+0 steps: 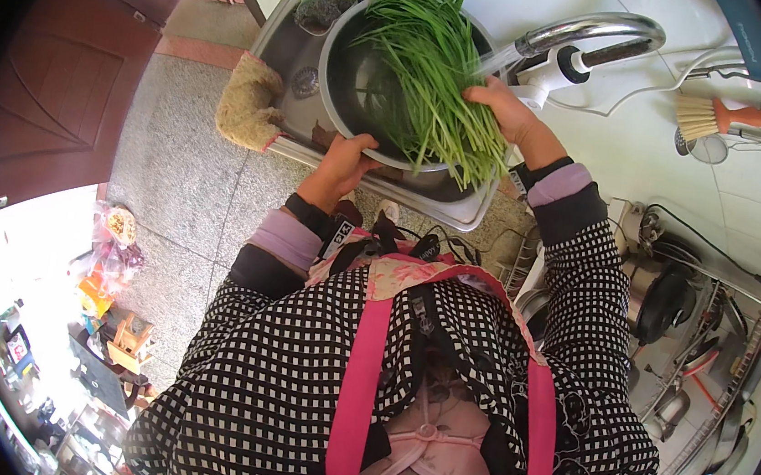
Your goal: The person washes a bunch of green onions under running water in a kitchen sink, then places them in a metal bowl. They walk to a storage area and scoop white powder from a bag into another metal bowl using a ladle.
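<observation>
Over the stainless steel sink (456, 210), a round grey metal basin (345, 78) holds a long bunch of green chive stalks (432, 78). At the basin's near rim the left hand (342, 165) clamps the edge, while the right hand (501, 105) grasps the stalks beside the curved chrome tap (593, 27).

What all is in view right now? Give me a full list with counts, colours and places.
Green stalks: one bunch, green, lying across the bowl under the tap.
Bowl: one, steel, in the sink.
Sink: one, steel, set in the counter at top centre.
Tap: one, chrome, reaching over the bowl from the right.
Cloth: one, tan, draped on the sink's left edge.
Brush: one, orange handle with pale bristles, on the white counter at right.
Dish rack: one, metal, at lower right, holding dark pans.
Left hand: one, gripping the bowl's near rim.
Right hand: one, holding the stalks.
</observation>
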Motion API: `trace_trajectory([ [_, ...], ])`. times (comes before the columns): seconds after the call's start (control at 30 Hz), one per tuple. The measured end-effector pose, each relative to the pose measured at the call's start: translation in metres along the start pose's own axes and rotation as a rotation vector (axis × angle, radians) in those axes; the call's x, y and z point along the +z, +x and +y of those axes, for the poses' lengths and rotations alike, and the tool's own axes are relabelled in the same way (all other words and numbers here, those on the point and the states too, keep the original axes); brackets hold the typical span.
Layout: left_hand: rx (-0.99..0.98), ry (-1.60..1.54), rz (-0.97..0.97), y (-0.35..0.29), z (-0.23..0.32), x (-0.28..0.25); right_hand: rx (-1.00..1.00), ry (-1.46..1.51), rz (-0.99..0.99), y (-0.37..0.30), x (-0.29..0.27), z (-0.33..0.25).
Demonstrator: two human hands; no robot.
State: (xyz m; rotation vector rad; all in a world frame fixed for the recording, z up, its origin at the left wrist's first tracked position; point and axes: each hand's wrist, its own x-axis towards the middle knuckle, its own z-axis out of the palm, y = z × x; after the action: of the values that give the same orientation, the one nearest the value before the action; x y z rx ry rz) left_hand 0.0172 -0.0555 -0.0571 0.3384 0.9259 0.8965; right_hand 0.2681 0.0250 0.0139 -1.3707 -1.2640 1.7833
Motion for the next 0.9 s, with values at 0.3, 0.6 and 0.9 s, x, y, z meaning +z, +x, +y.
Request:
trace_trajectory([
  [0.3,-0.022,-0.107,0.031,-0.014,-0.01,-0.012,-0.238,-1.214,0.221,0.004,0.01,0.003],
  [0.6,0.089,-0.138,0.014,-0.019,-0.02,-0.013,-0.083,-1.588,0.283,-0.013,0.13,0.03],
  [0.9,0.029,-0.072,0.102,-0.019,-0.02,-0.032,-0.44,-0.992,0.425,0.016,0.039,0.034],
])
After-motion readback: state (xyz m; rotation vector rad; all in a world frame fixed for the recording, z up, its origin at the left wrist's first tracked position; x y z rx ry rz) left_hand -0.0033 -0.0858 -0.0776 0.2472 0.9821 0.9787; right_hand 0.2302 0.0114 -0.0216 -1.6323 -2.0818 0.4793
